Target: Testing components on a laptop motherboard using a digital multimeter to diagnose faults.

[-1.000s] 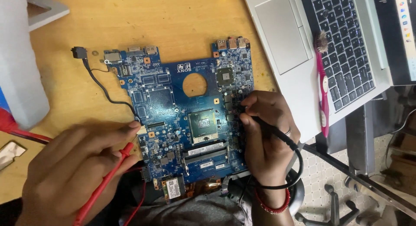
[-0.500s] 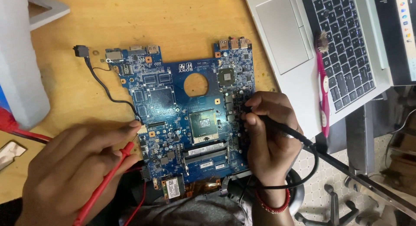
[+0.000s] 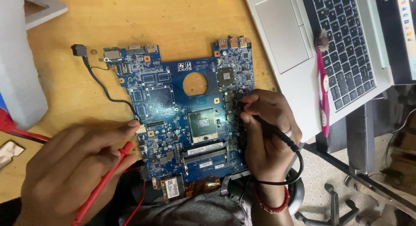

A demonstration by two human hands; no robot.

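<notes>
A blue laptop motherboard [image 3: 173, 100] lies flat on the wooden table [image 3: 143, 22]. My left hand [image 3: 69, 165] grips a red test probe [image 3: 106, 180], whose tip touches the board's left edge near a small connector. My right hand [image 3: 266, 137] pinches a black test probe [image 3: 273, 130] and presses its tip onto small parts at the board's right side. A black lead loops around my right wrist, which wears a red bangle. The square processor socket [image 3: 202, 125] sits between both hands.
An open silver laptop [image 3: 299, 44] stands at the upper right, with a pink brush [image 3: 323, 83] lying on its palm rest. A white block [image 3: 19, 65] stands at the left. A black cable with plug [image 3: 79, 49] runs to the board. Chair legs show below right.
My right hand has shifted the black probe slightly along the board's right side. My left hand and the red probe have stayed in place.
</notes>
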